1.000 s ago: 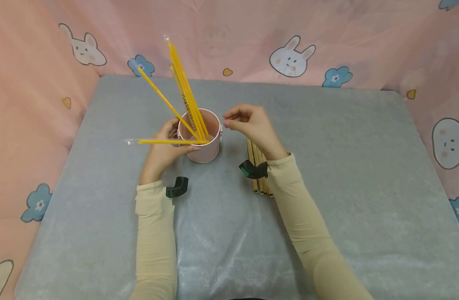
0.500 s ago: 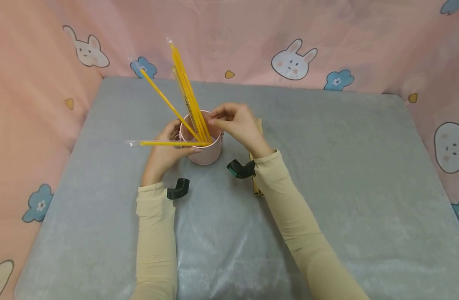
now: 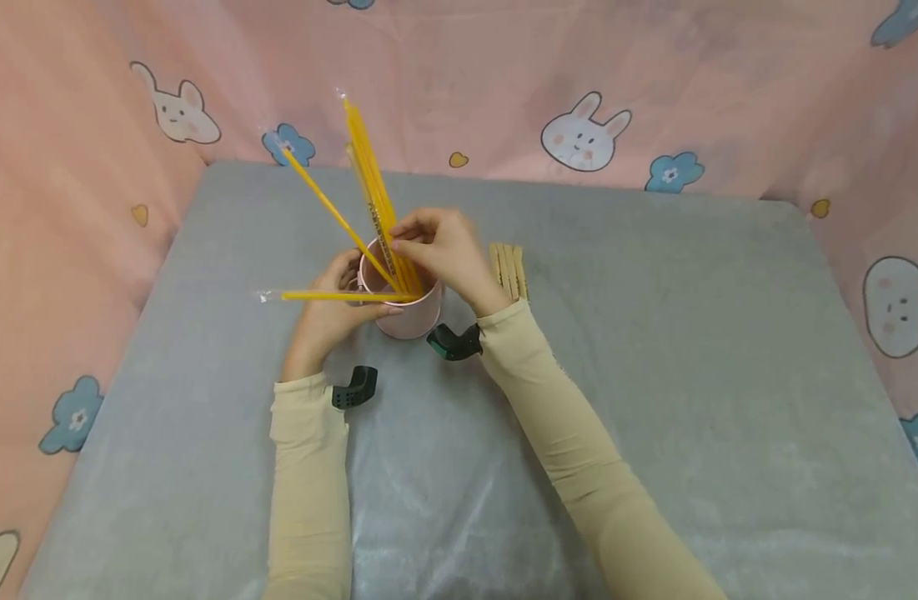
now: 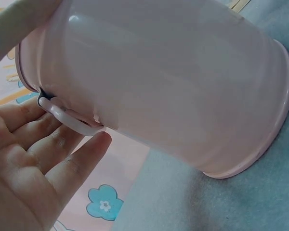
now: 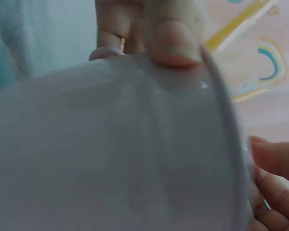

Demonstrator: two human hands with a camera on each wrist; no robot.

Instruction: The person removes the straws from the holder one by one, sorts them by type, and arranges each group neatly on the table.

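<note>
A small pink bucket [image 3: 406, 323] stands on the table, holding yellow straws [image 3: 368, 154] in clear wrappers. One straw [image 3: 318, 193] leans left. Another straw [image 3: 334, 297] lies almost flat across the rim towards the left. Among the upright ones is a pale stick with dark print. My left hand [image 3: 323, 321] grips the bucket, thumb over the front, fingers round the far left side by the handle lug [image 4: 70, 120]. My right hand [image 3: 443, 250] reaches over the right rim, its fingertips at the upright straws. In the right wrist view its thumb and fingers stand apart; nothing shows between them.
Several tan sticks [image 3: 508, 262] lie side by side right of the bucket, partly hidden by the right forearm. The grey table [image 3: 714, 350] backs onto a pink patterned curtain [image 3: 459, 100]. A black wrist mount [image 3: 454, 342] sits close to the bucket.
My right hand has moved left, from beside the bucket to over its rim at the upright straws. More of the tan sticks' far ends shows. My left hand keeps its hold on the bucket.
</note>
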